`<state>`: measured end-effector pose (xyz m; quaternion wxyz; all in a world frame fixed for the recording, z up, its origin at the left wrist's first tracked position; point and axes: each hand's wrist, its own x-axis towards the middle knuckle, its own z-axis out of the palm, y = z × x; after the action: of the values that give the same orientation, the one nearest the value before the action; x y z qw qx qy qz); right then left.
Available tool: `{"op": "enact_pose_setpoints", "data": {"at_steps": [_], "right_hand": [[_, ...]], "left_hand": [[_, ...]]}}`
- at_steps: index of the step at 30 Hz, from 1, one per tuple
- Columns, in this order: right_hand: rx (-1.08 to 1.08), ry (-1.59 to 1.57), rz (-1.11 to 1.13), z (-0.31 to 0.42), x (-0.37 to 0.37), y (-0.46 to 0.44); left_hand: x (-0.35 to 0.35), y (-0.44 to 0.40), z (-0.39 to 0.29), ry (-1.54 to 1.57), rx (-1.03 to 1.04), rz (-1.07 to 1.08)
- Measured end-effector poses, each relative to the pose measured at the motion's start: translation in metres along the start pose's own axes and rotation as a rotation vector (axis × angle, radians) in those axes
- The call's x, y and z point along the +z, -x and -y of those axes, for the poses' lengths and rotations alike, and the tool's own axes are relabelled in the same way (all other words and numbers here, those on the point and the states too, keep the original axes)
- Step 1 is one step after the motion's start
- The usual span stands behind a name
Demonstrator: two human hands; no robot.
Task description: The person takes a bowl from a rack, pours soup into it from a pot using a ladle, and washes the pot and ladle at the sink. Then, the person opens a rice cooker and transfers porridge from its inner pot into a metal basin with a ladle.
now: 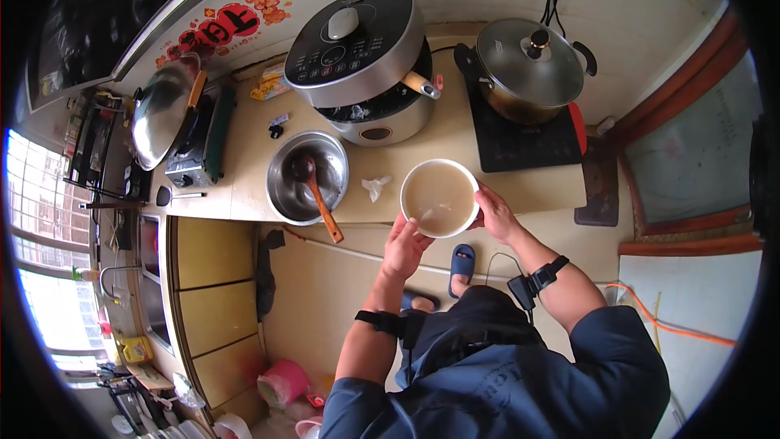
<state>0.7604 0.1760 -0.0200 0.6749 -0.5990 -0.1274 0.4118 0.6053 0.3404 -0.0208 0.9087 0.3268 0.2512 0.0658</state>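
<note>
While left hand (404,248) and right hand (492,213) hold the white bowl (446,235) by its sides, just right of centre, I judge it stiff, weighted by cloudy liquid (439,187), easily slopped | I'd take opposite outer walls, rim level | beyond, upper centre: round cooker (357,73)

Daylight Glare, Black Corners

Daylight blazes through a washed-out window (50,248) beyond the left end of the counter (451,132); a steel lid (158,118) gleams near that edge. The surface's middle is evenly lit and clear. Fisheye distortion bends the outer lines.
</note>
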Motion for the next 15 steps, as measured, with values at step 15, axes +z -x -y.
{"op": "enact_pose_setpoints", "data": {"at_steps": [15], "right_hand": [[0.021,-0.148,-0.228,-0.032,0.005,-0.040]], "left_hand": [[-0.010,-0.058,-0.023,-0.052,-0.020,-0.013]]}}
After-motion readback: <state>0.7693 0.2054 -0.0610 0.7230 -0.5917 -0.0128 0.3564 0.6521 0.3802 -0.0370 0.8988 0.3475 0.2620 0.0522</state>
